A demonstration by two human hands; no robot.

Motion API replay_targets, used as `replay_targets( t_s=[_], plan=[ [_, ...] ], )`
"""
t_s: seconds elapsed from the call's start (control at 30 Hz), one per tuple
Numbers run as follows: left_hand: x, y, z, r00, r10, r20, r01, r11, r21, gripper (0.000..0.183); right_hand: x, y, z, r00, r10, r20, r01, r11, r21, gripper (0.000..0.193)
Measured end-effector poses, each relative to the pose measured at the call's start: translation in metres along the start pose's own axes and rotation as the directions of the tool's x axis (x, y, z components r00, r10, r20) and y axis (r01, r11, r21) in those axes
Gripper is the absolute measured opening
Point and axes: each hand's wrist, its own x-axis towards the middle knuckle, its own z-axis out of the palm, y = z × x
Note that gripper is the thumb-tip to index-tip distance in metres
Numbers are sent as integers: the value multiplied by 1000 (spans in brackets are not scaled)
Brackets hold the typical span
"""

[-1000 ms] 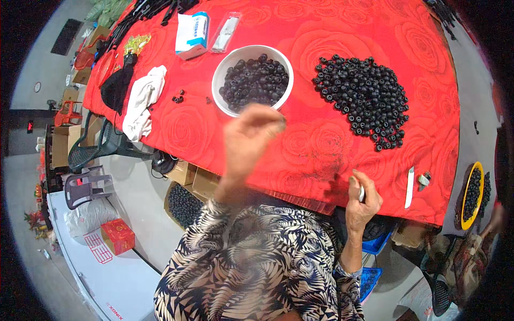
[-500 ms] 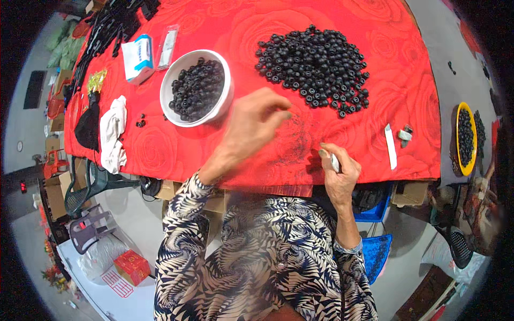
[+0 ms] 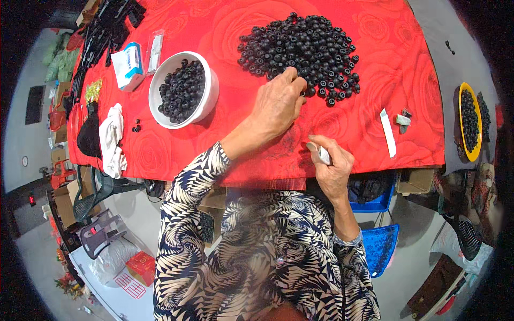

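Observation:
A large pile of small round black parts with holes (image 3: 300,48) lies on the red cloth. My left hand (image 3: 278,101) reaches to the near edge of this pile, its fingers pinched together at a small black part (image 3: 309,92). Closer to the table's front edge, my right hand (image 3: 333,166) is closed around a small whitish tool (image 3: 324,155). Most of that tool is hidden in the palm, so its kind does not show. To the left stands a white bowl (image 3: 213,96), partly filled with similar black parts.
Left on the table lie a blue-and-white packet (image 3: 127,67), a white cloth (image 3: 111,139), a few loose black parts (image 3: 136,126) and dark strips (image 3: 104,43). At right are a white strip (image 3: 388,134) and a small grey-white piece (image 3: 402,121). A yellow tray (image 3: 471,123) is beyond.
My left hand has moved away from beside the bowl, up and right to the pile's near edge. My right hand stays near the front edge with the whitish tool. The whole view has shifted slightly.

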Motion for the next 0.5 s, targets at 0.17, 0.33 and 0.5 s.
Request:
replay_targets(
  t_s=[0.17, 0.33, 0.5],
  plan=[
    [-2, -2, -1, 999, 31, 17, -30, 997, -75, 14, -1, 2, 0, 1000, -10, 1, 10, 1000, -1, 19],
    [-20, -3, -6, 999, 38, -1, -38, 992, -124, 15, -1, 2, 1, 1000, 5, 6, -5, 1000, -6, 20],
    [-58, 6, -16, 907, -358, 221, 321, 251, -913, 20, -1, -1, -1, 999, 46, 2, -46, 999, -14, 18]
  ],
)
